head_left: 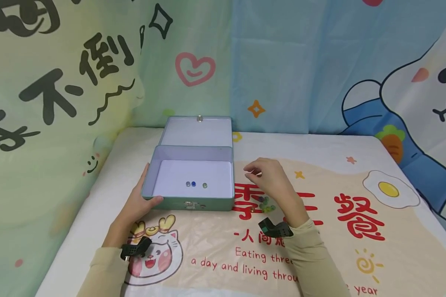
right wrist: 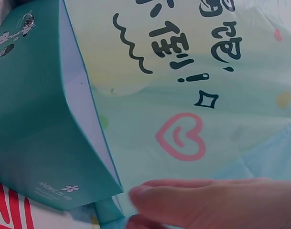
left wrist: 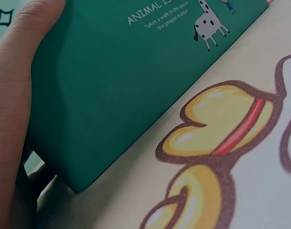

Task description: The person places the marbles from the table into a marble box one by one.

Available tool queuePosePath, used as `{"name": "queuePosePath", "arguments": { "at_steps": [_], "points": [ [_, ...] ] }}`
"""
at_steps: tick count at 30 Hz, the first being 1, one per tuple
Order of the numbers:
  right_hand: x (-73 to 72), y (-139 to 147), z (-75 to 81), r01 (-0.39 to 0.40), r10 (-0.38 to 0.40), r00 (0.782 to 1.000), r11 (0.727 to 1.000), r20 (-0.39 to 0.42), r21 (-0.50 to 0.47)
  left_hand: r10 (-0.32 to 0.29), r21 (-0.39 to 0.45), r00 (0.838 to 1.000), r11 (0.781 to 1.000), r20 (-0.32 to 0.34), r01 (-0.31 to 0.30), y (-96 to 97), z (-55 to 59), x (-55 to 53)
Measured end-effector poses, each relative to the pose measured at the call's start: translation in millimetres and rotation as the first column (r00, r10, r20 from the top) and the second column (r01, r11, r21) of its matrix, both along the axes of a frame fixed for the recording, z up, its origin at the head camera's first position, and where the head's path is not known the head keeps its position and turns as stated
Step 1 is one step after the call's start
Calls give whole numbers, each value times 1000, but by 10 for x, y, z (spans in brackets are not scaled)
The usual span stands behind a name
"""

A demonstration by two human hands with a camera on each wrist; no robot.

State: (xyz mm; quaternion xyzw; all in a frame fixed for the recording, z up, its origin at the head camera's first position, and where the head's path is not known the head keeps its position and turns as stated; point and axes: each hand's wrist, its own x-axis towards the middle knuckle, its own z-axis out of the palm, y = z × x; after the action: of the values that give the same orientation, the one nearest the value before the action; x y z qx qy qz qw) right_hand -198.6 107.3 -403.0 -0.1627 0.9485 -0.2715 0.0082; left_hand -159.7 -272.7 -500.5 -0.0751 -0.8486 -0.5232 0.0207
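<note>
A green metal box (head_left: 198, 203) with a white inside stands with its hinged lid (head_left: 197, 131) tipped back. Three small glass marbles, one of them a blue marble (head_left: 193, 184), lie on its floor. My left hand (head_left: 137, 204) grips the box at its front left corner, thumb at the front rim and fingers along the left side. To the right of the box my right hand (head_left: 269, 175) is raised, its fingers loosely bent and pointing left; nothing shows between them. Several green and dark marbles (head_left: 268, 208) lie on the tablecloth by the right wrist.
A printed tablecloth (head_left: 215, 247) with red characters, a cat and a fried egg covers the table. Behind the box hangs a cartoon curtain (head_left: 275, 70). Each wrist wears a black camera band, such as the right band (head_left: 276, 229).
</note>
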Motion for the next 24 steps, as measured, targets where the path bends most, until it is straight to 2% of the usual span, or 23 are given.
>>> {"name": "queuePosePath", "arguments": {
  "at_steps": [5,10,13,24],
  "points": [
    [42,12,-14,-70,56,991,991,123,112,-4,3,1000,1000,-8,4,-3,-1,1],
    [99,-5,-72,-159,113,961,973,254,168,-5,9,1000,1000,-7,5,-8,0,2],
    [127,-23,-117,-175,112,945,967,307,188,-6,15,1000,1000,-5,6,-13,3,-4],
    [193,-104,-229,-220,129,937,940,323,262,-15,22,1000,1000,-14,15,-8,5,-8]
  ]
}}
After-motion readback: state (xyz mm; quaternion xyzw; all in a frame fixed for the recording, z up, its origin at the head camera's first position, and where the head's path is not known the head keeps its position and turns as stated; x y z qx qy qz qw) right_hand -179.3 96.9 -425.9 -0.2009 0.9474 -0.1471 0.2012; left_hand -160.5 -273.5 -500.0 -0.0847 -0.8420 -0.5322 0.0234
